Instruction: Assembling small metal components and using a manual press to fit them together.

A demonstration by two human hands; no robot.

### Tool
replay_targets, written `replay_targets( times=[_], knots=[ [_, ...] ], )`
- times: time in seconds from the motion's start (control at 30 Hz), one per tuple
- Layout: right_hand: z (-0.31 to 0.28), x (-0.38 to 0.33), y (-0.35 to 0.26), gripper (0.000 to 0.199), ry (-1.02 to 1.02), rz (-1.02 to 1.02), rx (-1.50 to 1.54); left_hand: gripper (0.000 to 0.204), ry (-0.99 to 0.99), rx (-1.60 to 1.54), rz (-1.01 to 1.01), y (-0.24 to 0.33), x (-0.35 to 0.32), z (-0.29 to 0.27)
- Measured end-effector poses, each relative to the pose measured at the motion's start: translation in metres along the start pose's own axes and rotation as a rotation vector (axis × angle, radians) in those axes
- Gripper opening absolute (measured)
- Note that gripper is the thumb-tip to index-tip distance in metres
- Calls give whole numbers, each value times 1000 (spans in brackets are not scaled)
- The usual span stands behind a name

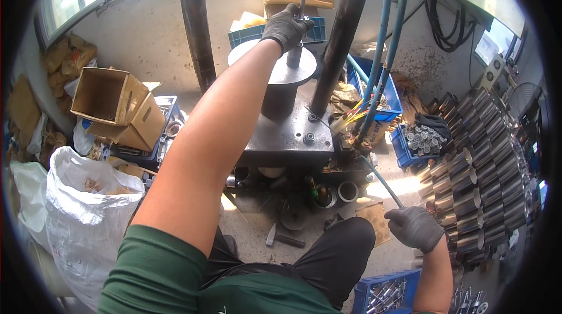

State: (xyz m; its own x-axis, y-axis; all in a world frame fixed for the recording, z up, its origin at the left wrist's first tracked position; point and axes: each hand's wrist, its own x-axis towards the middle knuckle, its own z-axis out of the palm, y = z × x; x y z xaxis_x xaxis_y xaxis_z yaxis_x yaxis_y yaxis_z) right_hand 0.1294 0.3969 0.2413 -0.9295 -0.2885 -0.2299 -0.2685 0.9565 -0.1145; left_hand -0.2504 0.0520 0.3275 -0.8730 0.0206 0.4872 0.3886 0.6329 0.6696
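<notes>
My left hand, in a dark grey glove, reaches forward and is closed around an upright metal rod. The fingers partly hide a small bright fitting there. Below it, the rod stands on a round metal plate that tops a dark cylinder. This cylinder rests on a heavy steel press bed between two dark posts. Low on the right, my gloved right hand has its fingers curled around the end of a thin blue-grey lever, which slopes up toward the press base.
Stacked shiny metal tubes line the right side. Blue crates hold small metal parts, one beside my right forearm. Left are cardboard boxes and a white sack. A hammer lies on the floor.
</notes>
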Motion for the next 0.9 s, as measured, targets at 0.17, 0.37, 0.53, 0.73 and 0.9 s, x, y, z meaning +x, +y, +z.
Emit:
replay_targets(
  times=[0.17, 0.37, 0.53, 0.73, 0.9],
  knots=[
    [0, -1, 1, 24, 62, 4, 41, 55, -7, 34, 6, 0, -1, 0],
    [-10, 5, 2, 21, 263, 66, 163, 53, -12, -29, -17, -2, 0, 0],
    [-56, 63, 19, 16, 1040, -125, 13, 53, 29, 20, 43, -5, 2, 3],
    [-118, 137, 45, 14, 1069, -97, -12, 56, 24, 27, 28, -4, 2, 3],
    [-142, 170, 52, 20, 983, 42, -64, 58, 41, 46, 52, -8, 2, 6]
  ],
)
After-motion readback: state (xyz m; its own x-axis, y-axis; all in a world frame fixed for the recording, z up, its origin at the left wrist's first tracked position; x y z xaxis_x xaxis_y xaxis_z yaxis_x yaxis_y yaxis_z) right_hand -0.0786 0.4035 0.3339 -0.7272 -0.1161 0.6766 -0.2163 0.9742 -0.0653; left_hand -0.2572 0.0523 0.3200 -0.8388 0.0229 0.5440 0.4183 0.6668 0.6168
